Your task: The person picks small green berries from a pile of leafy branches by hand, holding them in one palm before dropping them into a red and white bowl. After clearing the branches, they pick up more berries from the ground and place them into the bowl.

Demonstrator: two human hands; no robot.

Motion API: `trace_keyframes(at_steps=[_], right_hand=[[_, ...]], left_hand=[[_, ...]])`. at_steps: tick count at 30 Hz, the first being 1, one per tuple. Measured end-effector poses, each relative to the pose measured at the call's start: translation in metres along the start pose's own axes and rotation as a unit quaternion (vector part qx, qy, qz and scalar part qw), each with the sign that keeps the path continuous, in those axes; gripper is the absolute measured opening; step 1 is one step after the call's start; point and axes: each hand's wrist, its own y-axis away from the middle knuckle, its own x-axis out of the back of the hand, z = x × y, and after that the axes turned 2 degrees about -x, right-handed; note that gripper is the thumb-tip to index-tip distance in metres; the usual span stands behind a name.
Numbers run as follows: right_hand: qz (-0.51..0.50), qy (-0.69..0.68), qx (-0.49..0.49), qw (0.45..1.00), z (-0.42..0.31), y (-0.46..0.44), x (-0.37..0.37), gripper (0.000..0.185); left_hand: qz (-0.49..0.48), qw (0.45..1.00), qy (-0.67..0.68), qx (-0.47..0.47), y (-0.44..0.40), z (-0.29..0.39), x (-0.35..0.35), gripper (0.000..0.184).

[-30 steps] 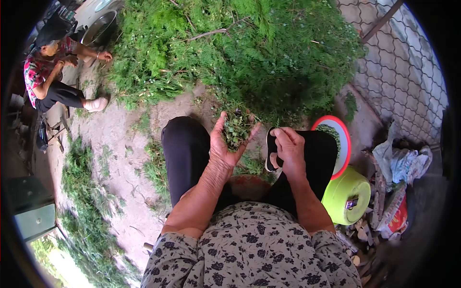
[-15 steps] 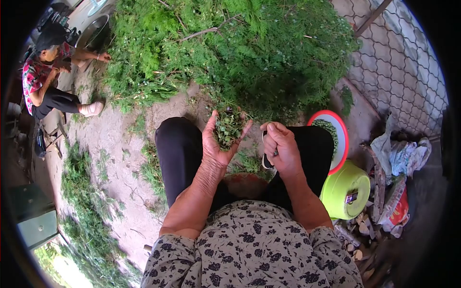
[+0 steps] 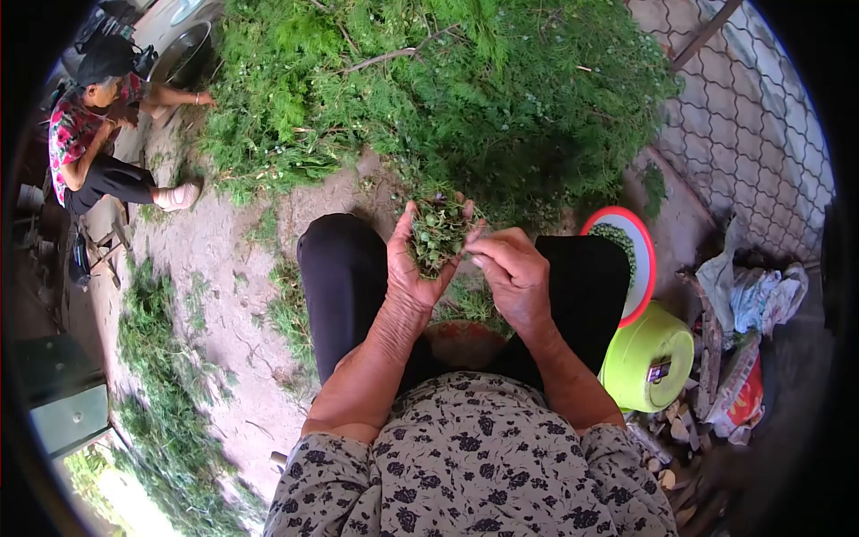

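A clump of green sprigs with small round berries (image 3: 433,234) rests in my left hand (image 3: 413,273), whose fingers curl up around it. My right hand (image 3: 514,276) is at the clump's right side, its thumb and forefinger pinched together at the clump's edge; what they pinch is too small to make out. Beyond both hands lies a large heap of leafy green branches (image 3: 429,107). To the right of my right knee is a white basin with a red rim (image 3: 650,268), which holds green berries (image 3: 617,242).
A yellow-green tub (image 3: 646,362) lies tilted beside the basin, near plastic bags (image 3: 761,300) and wood pieces. At the upper left a person (image 3: 98,134) sits by a metal bowl (image 3: 183,54). Cut greenery (image 3: 165,358) covers ground on the left.
My right hand has moved left from over my knee to the clump, and its fingers now meet the clump's edge. My left hand still holds the clump.
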Motion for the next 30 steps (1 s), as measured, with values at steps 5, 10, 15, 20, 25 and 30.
trace_keyframes(at_steps=[5, 10, 15, 20, 25, 30], right_hand=[[-0.077, -0.030, -0.005, 0.997, 0.009, -0.001, -0.010, 0.028], [-0.056, -0.055, -0.017, 0.997, 0.007, -0.001, -0.010, 0.026], [-0.033, -0.118, -0.050, 0.991, 0.009, -0.001, -0.009, 0.029], [-0.049, -0.029, -0.037, 0.998, 0.002, -0.002, -0.009, 0.028], [-0.039, -0.010, -0.013, 0.999, 0.004, 0.000, -0.013, 0.026], [-0.025, -0.157, -0.127, 0.979, 0.001, 0.001, -0.005, 0.015]], left_hand=[[-0.016, 0.998, -0.063, 0.027, 0.000, -0.001, 0.003, 0.051], [-0.022, 0.999, -0.026, 0.026, -0.002, 0.000, 0.009, 0.051], [-0.040, 0.999, -0.006, 0.030, 0.001, -0.001, 0.002, 0.049], [-0.055, 0.997, -0.018, 0.042, 0.000, -0.002, 0.003, 0.049], [-0.040, 0.998, -0.004, 0.041, 0.000, -0.001, 0.008, 0.047], [-0.051, 0.998, -0.005, 0.027, 0.001, 0.001, 0.004, 0.046]])
